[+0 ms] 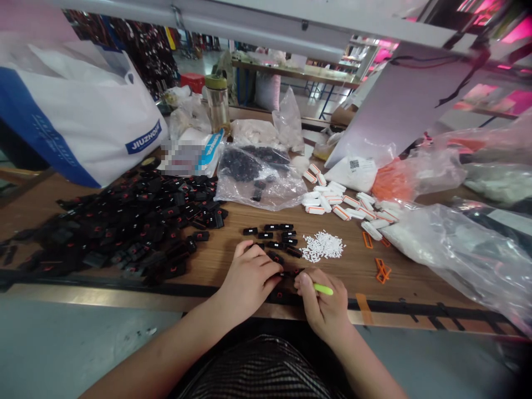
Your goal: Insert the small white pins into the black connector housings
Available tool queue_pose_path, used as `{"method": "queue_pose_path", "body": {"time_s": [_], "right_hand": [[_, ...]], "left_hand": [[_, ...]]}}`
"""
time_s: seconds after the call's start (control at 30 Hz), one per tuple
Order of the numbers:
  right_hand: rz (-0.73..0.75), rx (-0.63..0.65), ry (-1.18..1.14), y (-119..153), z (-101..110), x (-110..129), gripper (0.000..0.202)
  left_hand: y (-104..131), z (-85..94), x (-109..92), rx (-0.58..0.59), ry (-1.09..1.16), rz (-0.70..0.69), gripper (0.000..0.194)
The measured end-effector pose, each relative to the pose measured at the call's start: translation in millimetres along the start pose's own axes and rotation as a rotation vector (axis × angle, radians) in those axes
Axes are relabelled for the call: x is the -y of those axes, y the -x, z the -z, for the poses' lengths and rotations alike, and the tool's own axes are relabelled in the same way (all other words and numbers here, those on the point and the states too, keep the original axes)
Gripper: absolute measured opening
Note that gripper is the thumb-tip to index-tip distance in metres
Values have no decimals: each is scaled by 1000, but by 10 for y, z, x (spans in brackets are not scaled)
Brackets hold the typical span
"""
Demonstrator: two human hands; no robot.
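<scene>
My left hand [251, 280] is closed, its thumb and fingertips on a small black plastic part [286, 273] near the table's front edge. Most of that part is hidden by my fingers. In a closed grip, my right hand [326, 302] holds a tool with a lime-green handle [323, 289]; its working end, at the black part, is too hidden to make out. Several black parts with white marks [272, 228] lie just beyond my left hand. A small heap of white pegs [323, 245] is beside them, beyond my right hand.
A large pile of black parts [137, 221] covers the table's left. Behind are a clear bag of black pieces [260, 172] and a bottle [217, 102]. White cases with orange strips [328, 198], orange frames [381, 270] and plastic bags [453, 238] lie to the right.
</scene>
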State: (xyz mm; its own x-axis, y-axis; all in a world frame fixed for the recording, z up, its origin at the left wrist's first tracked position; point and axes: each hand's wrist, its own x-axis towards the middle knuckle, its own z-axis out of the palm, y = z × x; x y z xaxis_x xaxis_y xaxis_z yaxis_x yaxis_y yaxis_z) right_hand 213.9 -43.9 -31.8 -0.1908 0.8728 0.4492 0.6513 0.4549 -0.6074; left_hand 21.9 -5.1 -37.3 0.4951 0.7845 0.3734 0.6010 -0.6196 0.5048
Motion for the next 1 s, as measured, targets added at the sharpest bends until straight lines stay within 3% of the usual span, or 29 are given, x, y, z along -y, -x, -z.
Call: {"method": "queue_pose_path", "body": {"time_s": [0.13, 0.23, 0.47, 0.67, 1.0], "right_hand": [[73, 51, 24, -69, 28, 21, 26], [38, 40, 6, -68, 19, -7, 27], [-209, -225, -160, 19, -37, -57, 33], [-216, -168, -188, -5, -62, -58, 34], [-232, -201, -174, -27, -55, -11, 38]], "left_hand": [[7, -11, 16, -14, 11, -6, 5], [10, -10, 13, -13, 13, -2, 4], [-3, 8, -10, 5, 23, -14, 8], [-1, 19, -22, 7, 23, 1, 9], [3, 9, -15, 11, 0, 3, 6]]}}
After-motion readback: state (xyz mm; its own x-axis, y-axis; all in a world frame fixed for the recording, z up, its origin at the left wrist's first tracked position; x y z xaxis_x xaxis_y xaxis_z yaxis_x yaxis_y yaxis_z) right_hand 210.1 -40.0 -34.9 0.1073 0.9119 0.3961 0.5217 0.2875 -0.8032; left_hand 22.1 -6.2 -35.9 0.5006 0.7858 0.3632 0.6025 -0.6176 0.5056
